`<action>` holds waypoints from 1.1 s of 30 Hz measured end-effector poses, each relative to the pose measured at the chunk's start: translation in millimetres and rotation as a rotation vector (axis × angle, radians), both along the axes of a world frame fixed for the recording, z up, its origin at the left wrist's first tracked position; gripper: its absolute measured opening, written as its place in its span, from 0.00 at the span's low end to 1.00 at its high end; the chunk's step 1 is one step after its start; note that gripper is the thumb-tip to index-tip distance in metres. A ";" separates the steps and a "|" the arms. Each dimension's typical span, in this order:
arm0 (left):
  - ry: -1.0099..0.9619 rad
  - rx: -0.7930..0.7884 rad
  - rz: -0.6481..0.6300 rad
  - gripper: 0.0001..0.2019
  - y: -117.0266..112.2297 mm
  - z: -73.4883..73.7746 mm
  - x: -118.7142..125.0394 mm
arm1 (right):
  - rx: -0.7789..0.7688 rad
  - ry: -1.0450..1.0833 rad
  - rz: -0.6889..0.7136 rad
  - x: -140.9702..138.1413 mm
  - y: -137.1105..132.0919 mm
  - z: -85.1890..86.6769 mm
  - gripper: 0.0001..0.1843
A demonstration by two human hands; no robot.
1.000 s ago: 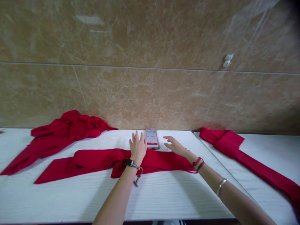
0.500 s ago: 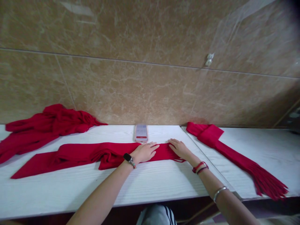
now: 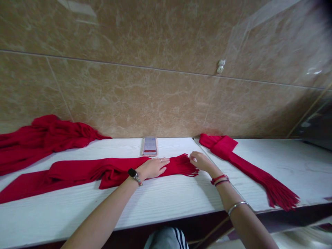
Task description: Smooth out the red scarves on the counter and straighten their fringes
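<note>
The red scarf (image 3: 77,171) is lying along the worktop (image 3: 160,204). We are resting our left hand (image 3: 153,168) flat on it, fingers outstretched, and curling our right hand (image 3: 201,161) beside its fringe (image 3: 185,166); whether it is gripping strands, we cannot tell. A phone (image 3: 149,145) is lying behind the scarf, a second scarf (image 3: 250,168) to the right, a crumpled cloth (image 3: 55,135) to the left.

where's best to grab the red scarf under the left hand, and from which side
Probably the flat band just short of the fringe, with the right hand coming from the right. That end of the scarf lies flat, its strands pointing right, and the left hand rests on the cloth beside it.
</note>
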State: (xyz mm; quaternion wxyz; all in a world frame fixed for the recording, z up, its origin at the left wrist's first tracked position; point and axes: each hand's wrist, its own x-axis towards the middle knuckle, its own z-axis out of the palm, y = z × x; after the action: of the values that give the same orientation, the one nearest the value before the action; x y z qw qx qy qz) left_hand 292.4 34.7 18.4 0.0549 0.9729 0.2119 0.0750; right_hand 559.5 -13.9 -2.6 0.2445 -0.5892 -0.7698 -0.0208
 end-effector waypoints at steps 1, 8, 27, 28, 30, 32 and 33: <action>-0.016 0.024 -0.001 0.20 -0.1 0.2 0.4 | 0.045 0.035 0.009 -1.5 -1.0 1.4 0.08; -0.001 -0.020 -0.001 0.21 -0.4 -1.9 1.3 | -0.022 0.074 0.288 -47.7 2.8 -1.9 0.10; 0.016 -0.016 0.022 0.21 0.9 -1.9 3.0 | -0.028 -0.001 0.107 -24.5 10.9 -8.4 0.09; 0.023 -0.029 0.030 0.21 0.5 -1.1 2.9 | -0.042 -0.011 0.046 -14.1 10.3 -8.8 0.09; 0.040 -0.048 0.039 0.21 -0.4 0.3 2.8 | -0.050 -0.020 -0.059 3.7 7.8 -7.8 0.09; 0.040 -0.027 0.041 0.21 -0.6 0.7 2.8 | 0.002 0.015 -0.082 9.4 5.0 -5.1 0.08; 0.032 -0.002 0.038 0.21 -0.3 0.2 2.9 | 0.043 0.043 -0.051 6.3 4.3 -3.6 0.08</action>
State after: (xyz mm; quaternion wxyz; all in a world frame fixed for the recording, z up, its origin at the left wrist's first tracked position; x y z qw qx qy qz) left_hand 295.3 34.5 18.6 0.0512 0.9696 0.2314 0.0603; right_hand 565.8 -9.6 -6.2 0.2730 -0.6035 -0.7485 -0.0309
